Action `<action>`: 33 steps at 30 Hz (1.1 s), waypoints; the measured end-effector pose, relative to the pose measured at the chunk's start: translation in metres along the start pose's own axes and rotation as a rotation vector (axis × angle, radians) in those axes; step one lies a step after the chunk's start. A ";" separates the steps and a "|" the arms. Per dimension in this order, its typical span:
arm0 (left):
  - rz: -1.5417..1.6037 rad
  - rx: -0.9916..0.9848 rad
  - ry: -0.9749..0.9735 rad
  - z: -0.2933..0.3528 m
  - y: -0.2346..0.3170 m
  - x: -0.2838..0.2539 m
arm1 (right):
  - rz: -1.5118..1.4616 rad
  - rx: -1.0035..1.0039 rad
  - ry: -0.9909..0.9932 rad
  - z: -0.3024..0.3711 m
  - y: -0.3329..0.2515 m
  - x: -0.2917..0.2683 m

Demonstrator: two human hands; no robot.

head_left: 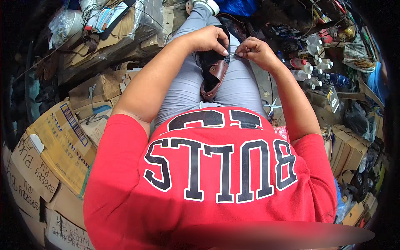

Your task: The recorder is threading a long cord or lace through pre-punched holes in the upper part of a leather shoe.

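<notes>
Across my lap lies a brown leather shoe with a dark, black-looking far part. My left hand is curled over the far part of the shoe, its thumb and fingertips closed at the edge. Just to the right, my right hand pinches something thin and light, which looks like a thread or needle, stretching toward the left fingertips. The thin piece is too small to name surely. My left hand hides some of the shoe's far part.
Blue-handled scissors lie beside my right thigh. Cardboard boxes are stacked at left, with another pair of scissors on top. Several plastic bottles stand at right. A cluttered, plastic-covered bench is at far left.
</notes>
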State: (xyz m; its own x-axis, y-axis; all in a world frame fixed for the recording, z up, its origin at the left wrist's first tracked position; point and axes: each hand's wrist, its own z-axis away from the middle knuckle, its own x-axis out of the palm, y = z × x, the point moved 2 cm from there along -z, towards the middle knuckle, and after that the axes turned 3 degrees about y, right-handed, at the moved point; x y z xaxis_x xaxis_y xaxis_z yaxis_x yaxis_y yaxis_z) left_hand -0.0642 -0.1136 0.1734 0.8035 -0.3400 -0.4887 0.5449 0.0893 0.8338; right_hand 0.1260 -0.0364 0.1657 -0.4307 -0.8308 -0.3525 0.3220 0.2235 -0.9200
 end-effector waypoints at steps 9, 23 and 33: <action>0.199 -0.011 0.021 0.000 -0.005 0.007 | -0.139 -0.060 0.037 0.009 0.008 0.017; 0.014 0.058 -0.225 -0.002 -0.002 0.005 | 0.589 -0.219 0.192 0.041 -0.037 0.028; -0.056 0.061 -0.034 -0.004 -0.005 0.012 | 0.968 -0.384 -0.053 0.007 -0.055 0.036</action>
State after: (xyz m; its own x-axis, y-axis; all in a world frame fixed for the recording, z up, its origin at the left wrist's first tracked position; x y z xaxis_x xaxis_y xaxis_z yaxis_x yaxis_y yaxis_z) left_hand -0.0566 -0.1147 0.1624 0.7628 -0.3749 -0.5268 0.5725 0.0127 0.8198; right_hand 0.0991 -0.0824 0.2053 -0.0911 -0.2295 -0.9690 0.2159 0.9454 -0.2442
